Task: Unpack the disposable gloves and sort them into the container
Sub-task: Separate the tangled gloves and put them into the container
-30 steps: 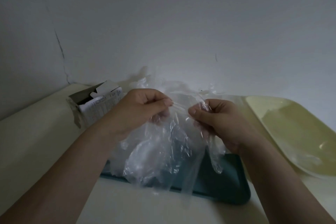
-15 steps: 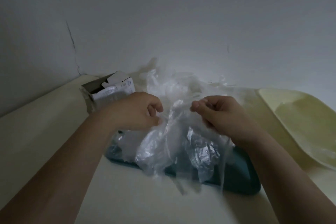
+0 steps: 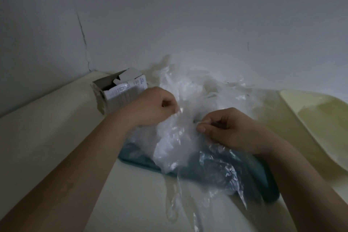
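Observation:
A loose heap of clear disposable plastic gloves (image 3: 190, 96) lies over a teal tray (image 3: 267, 190) in the middle of the table. My left hand (image 3: 152, 107) pinches an edge of a clear glove (image 3: 177, 149) at the heap's left side. My right hand (image 3: 227, 128) pinches the same film a little lower and to the right. The glove hangs between them and drapes over the tray's front rim, its fingers trailing onto the table. The torn-open glove box (image 3: 116, 90) stands behind my left hand.
A pale yellow tray (image 3: 320, 118) lies at the right, partly cut off by the frame. The cream table (image 3: 47, 128) meets a grey wall at the back.
Both hands have come down from in front of the heap toward the teal tray, bringing the glove lower. Its fingers now spill over the tray's front rim onto the table.

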Demonstrator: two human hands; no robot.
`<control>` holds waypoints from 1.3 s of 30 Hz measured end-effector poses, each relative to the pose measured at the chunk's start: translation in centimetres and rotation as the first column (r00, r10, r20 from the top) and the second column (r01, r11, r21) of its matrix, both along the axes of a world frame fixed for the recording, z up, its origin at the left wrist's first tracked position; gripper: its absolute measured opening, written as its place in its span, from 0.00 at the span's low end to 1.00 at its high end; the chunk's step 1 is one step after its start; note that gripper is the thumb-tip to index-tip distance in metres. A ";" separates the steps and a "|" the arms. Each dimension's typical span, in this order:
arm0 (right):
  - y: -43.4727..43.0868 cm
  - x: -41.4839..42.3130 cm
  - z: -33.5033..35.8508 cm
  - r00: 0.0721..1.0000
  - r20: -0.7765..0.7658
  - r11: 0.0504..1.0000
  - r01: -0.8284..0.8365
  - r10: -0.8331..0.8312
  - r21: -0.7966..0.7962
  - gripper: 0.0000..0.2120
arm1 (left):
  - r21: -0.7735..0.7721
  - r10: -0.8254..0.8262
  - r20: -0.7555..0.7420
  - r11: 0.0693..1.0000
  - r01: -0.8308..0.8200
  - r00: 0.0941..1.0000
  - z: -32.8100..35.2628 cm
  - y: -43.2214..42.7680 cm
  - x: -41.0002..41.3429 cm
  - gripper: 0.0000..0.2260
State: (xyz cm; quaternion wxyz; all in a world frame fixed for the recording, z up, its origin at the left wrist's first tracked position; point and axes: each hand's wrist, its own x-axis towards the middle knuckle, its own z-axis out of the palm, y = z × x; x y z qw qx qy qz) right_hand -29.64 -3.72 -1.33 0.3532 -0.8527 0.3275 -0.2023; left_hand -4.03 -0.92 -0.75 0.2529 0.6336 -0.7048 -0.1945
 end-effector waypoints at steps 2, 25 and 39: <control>-0.1 0.1 0.1 1.000 0.019 0.998 -0.002 0.003 -0.067 0.14 | -0.090 0.053 -0.091 0.994 -0.061 0.994 0.9 0.2 0.2 0.07; -0.1 0.6 0.1 0.896 0.417 0.987 0.157 -0.155 0.029 0.11 | -0.108 -0.247 -0.448 0.969 0.223 0.859 0.5 1.1 -3.4 0.11; -0.4 1.3 0.0 0.921 0.036 0.917 0.389 -0.388 -0.082 0.21 | -0.145 0.080 -0.774 0.943 -0.299 0.628 4.9 3.3 -2.9 0.16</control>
